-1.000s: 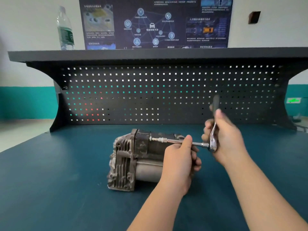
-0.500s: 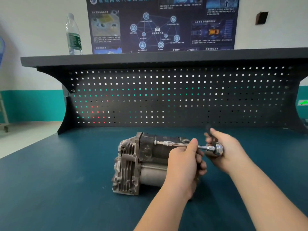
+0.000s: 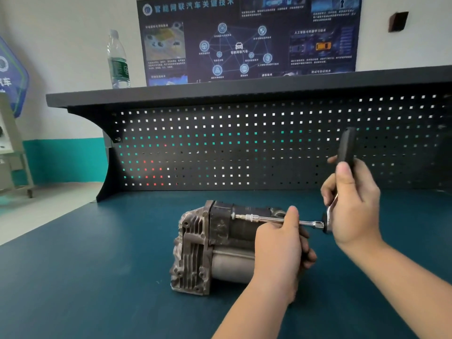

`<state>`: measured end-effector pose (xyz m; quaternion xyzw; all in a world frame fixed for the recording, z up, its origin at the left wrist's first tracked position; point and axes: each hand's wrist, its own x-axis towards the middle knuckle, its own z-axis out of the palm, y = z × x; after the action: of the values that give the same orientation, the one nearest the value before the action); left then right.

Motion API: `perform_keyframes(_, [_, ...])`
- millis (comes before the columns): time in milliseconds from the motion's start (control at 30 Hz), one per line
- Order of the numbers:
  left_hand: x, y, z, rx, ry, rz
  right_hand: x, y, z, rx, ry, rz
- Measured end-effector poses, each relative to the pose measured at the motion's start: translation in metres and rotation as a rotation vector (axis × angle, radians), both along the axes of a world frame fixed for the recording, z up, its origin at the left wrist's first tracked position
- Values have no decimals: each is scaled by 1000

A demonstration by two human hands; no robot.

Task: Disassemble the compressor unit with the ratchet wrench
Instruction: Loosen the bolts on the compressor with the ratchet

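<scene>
On the blue-green bench top, near its middle, the compressor unit lies on its side, its finned grey casting toward the left and its smooth cylinder running right beneath the person's left hand. In the head view, that left hand is curled over the right end of the unit, its thumb lying along the extension bar and its fingers wrapped down out of sight behind the body; it holds the unit and steadies the bar. The bar runs level from a fastener on the dark upper housing to the head of the ratchet wrench on the right. The right hand grips the wrench around its handle, thumb pressed up the near side, and the black grip end stands upright above the fist, slightly blurred. Behind the bench rises a dark pegboard under a shelf, on which a water bottle stands upright to the left. A dark poster hangs on the wall above.
</scene>
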<state>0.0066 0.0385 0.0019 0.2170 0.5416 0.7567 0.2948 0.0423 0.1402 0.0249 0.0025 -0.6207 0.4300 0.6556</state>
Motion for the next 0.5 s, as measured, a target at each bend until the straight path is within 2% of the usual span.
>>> perform_keyframes(167, [1, 7, 3, 5, -99, 54, 2, 0, -2, -31, -19, 44])
perform_keyframes(267, [-2, 5, -2, 55, -74, 17, 2, 4, 1, -127, -117, 73])
perform_keyframes(333, [-3, 6, -7, 73, -51, 13, 0, 10, 2, -387, -270, 134])
perform_keyframes(433, [-3, 7, -7, 89, -36, 5, -7, 16, -11, -972, -505, 464])
perform_keyframes(500, [-4, 7, -9, 99, -28, 1, -11, 15, -19, -1158, -501, 564])
